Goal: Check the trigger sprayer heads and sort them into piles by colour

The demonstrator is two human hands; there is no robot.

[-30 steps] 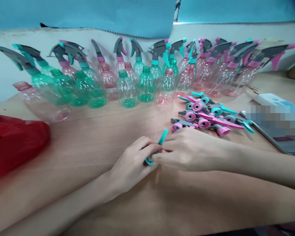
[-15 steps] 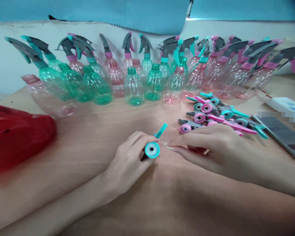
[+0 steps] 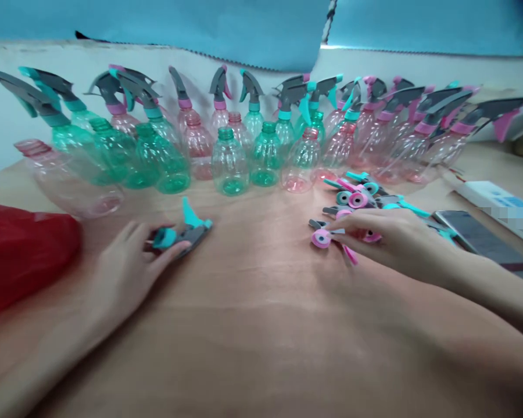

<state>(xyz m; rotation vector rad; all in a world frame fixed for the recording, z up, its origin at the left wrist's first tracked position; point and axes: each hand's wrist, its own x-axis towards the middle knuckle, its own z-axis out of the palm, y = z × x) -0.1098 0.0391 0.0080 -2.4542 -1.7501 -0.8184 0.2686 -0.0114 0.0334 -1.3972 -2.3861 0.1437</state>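
My left hand (image 3: pixel 124 273) is on the left side of the table, its fingers closed round the teal collar of a grey-and-teal spray trigger head (image 3: pixel 187 235). The nozzle of this head points right and its teal trigger sticks up. My right hand (image 3: pixel 392 244) is at the pile of spray trigger heads (image 3: pixel 361 194), thumb and forefinger pinched at a pink-and-grey spray trigger head (image 3: pixel 321 238) on the pile's near left side. Its pink collar faces me. The right palm and fingers cover part of the pile.
Behind stand several clear pink and green bottles, some with trigger heads fitted, some open-necked like the green bottle (image 3: pixel 230 165). A red bag (image 3: pixel 30 255) lies at left. A phone (image 3: pixel 475 235) and a white box (image 3: pixel 501 200) lie at right.
My left hand has carried the teal spray trigger head from the middle to the left and turned it sideways. My right hand has moved from beside it to the pile. The view has shifted slightly.
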